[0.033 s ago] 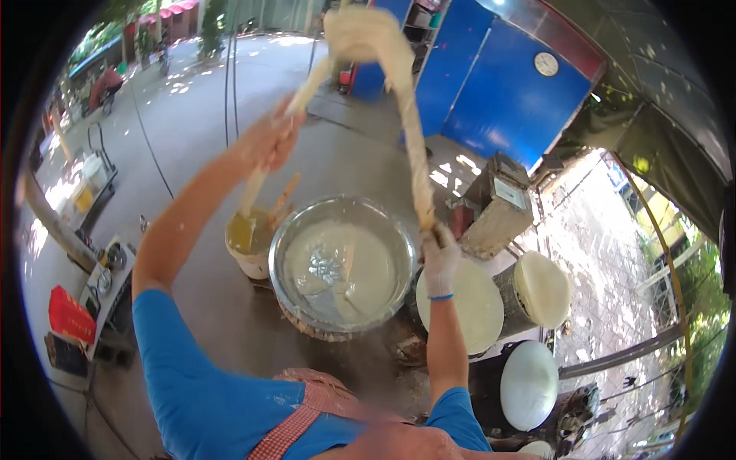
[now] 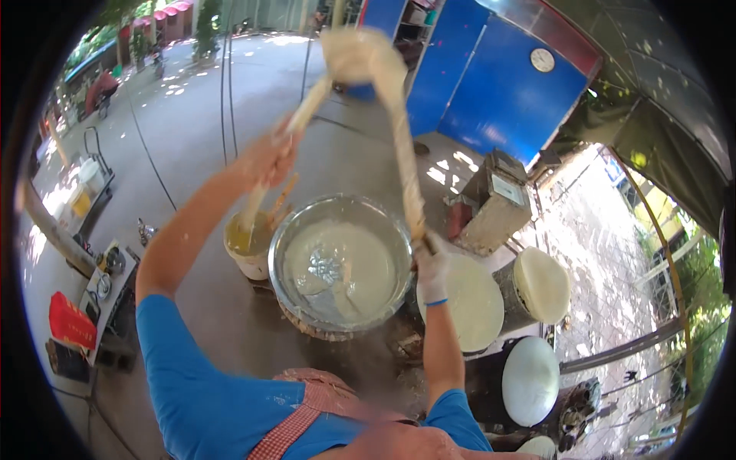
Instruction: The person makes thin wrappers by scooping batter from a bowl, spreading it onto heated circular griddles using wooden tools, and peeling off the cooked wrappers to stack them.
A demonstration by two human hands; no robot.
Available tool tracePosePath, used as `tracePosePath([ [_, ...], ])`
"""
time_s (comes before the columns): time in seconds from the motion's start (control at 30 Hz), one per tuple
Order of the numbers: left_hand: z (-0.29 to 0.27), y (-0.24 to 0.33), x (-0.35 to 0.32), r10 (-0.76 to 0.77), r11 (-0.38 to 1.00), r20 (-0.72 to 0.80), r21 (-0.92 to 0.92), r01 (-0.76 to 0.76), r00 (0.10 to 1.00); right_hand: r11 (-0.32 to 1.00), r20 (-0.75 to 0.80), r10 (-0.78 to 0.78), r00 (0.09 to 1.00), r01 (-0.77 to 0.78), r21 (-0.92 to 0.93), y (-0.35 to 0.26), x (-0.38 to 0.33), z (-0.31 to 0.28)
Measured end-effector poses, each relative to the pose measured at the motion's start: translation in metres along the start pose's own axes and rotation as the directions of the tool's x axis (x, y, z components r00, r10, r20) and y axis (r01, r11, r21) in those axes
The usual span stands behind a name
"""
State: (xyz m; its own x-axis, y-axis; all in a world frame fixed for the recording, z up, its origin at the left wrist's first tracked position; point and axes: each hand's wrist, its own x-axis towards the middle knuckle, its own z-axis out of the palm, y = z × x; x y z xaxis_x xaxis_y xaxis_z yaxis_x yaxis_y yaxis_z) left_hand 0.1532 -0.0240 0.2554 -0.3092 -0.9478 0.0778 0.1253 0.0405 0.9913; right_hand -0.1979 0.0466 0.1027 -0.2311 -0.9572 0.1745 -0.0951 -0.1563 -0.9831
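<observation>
Lower and slightly nearer the bowl than in the earlier frame, the right hand (image 2: 432, 272) has shifted, and the soft pale mass (image 2: 356, 57) at the top of the arch has dropped with it, while the left hand (image 2: 280, 157) keeps nearly the same place. Fingers of the left hand are wrapped around a pale stick (image 2: 310, 107), which runs up to the mass and slants down below the fist, its lower end over the white bucket (image 2: 251, 264); whether it touches that bucket I cannot tell. On the other side, the right hand, gloved and with a blue band (image 2: 436, 303) at the wrist, is closed around the foot of the long pale length (image 2: 405, 161), though blur hides how each finger sits. The mass hangs beyond and above both hands, joining the 2 sides; holding them well apart probably spreads the load and keeps the arch open. Between and below the hands stands the metal bowl (image 2: 343, 203) of thick white batter (image 2: 368, 253), likely set there to catch drips and stay within easy reach of both arms. Just below the right hand is 1 broad round pale top (image 2: 471, 310), perhaps kept close for the same reason.
</observation>
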Motion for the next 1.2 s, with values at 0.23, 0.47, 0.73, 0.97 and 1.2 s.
tracePosePath([
  [0.23, -0.018, -0.172, -0.012, -0.701, -0.024, 0.486, -0.747, 0.664, 0.522, 0.747, -0.078, 0.504, 0.860, -0.480, -0.460, 0.114, -0.126, -0.023],
  [0.47, 0.012, -0.170, -0.011, -0.565, 0.769, 0.313, -0.136, 0.624, 0.764, 0.811, -0.169, 0.533, 0.829, -0.557, -0.176, 0.103, -0.168, -0.018],
  [0.73, 0.069, -0.187, -0.005, -0.779, 0.271, 0.473, -0.337, 0.901, 0.412, 0.595, -0.388, 0.490, 0.781, -0.625, -0.506, 0.090, -0.263, -0.065],
  [0.97, 0.231, -0.193, -0.029, -0.711, 0.294, 0.614, -0.183, 0.938, 0.342, 0.784, -0.493, 0.397, 0.774, -0.566, -0.257, 0.086, -0.321, -0.147],
  [1.2, 0.416, -0.292, -0.087, -0.425, -0.477, 0.899, -0.125, 0.870, -0.104, 0.610, -0.654, 0.411, 0.635, -0.724, -0.321, 0.118, -0.510, -0.254],
])
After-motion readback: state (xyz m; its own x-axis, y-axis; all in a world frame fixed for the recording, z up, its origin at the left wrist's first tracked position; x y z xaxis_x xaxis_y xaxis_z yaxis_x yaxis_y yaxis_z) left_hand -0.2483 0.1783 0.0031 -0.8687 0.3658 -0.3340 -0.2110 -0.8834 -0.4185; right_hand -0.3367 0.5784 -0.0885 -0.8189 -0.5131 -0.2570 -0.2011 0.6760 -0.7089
